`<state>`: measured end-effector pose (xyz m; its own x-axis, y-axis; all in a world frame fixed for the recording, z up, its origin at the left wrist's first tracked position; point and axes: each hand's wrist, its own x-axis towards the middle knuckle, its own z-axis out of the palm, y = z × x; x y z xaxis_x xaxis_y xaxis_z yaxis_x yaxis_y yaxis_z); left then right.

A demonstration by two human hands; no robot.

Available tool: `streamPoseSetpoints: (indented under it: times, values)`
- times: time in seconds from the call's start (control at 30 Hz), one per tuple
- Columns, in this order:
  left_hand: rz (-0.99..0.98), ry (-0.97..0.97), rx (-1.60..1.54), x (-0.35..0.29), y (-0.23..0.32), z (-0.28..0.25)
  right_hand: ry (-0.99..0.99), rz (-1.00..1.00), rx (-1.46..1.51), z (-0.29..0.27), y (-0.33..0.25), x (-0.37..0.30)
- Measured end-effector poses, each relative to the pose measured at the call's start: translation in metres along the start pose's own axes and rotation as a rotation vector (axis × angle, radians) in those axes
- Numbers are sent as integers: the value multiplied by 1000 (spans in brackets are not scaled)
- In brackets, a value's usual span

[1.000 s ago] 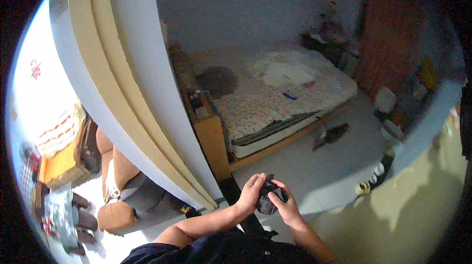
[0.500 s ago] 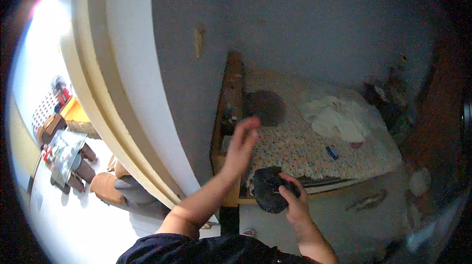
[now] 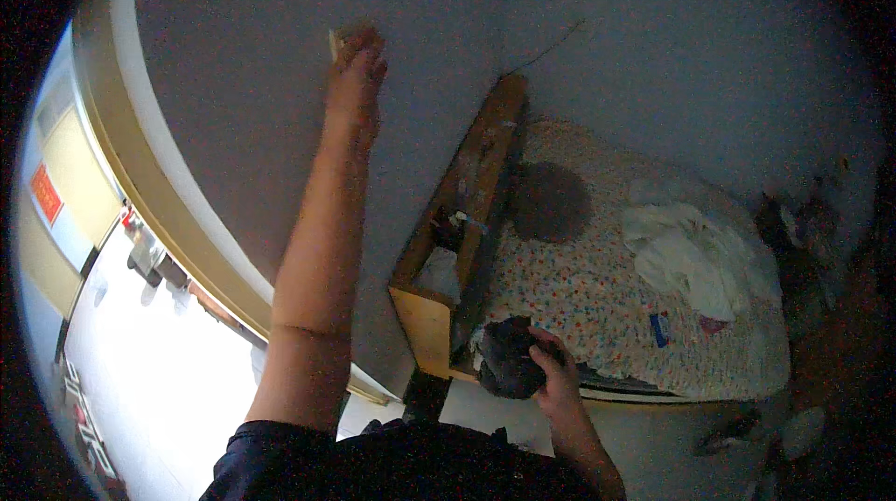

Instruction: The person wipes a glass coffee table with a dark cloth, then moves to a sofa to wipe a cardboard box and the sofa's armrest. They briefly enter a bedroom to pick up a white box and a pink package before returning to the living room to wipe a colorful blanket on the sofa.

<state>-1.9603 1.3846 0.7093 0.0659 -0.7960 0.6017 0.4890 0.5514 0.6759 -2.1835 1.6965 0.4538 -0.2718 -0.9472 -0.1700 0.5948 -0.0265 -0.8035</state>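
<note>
My right hand [image 3: 557, 370] is closed on a bunched dark cloth [image 3: 509, 361], held low in front of me by the bed's near corner. My left arm is stretched up to the grey wall. There my left hand [image 3: 358, 51] lies over a small pale plate [image 3: 334, 44] that looks like a wall switch. Its fingers appear extended against the plate, though dim light blurs them and they cover most of it.
A bed [image 3: 560, 291] with a speckled cover bears a round dark cushion [image 3: 553, 201], white cloth [image 3: 695, 254] and a small blue packet [image 3: 660, 329]. Its wooden headboard shelf [image 3: 422, 319] stands left of it. A doorway frame [image 3: 177, 230] borders a bright room at far left.
My left hand has gone up and left from over the bed to the plate on the wall. The view has shifted leftward. My right hand still holds the dark cloth.
</note>
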Motion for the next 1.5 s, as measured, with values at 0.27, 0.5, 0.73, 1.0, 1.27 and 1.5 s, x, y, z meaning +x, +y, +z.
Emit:
streamPoseSetpoints:
  times: [0.27,0.5,0.73,1.0,1.27,1.5]
  values:
    - [38,273,-93,-25,15,54,-49,178,-76,-49,-63,14]
    - [-597,-595,491,-250,-119,70,-135,186,-76,-95,-90,26]
    - [-1303,107,-315,-404,-150,126,-535,-370,-916,-105,-89,36]
    - [-1061,172,-145,-411,-118,96,-822,-429,-1093,-86,-49,47]
    - [-1129,581,-363,-382,-107,19,-754,199,-1040,-58,-22,86]
    - [-969,675,-381,-346,-50,-30,-783,223,-938,-49,38,123]
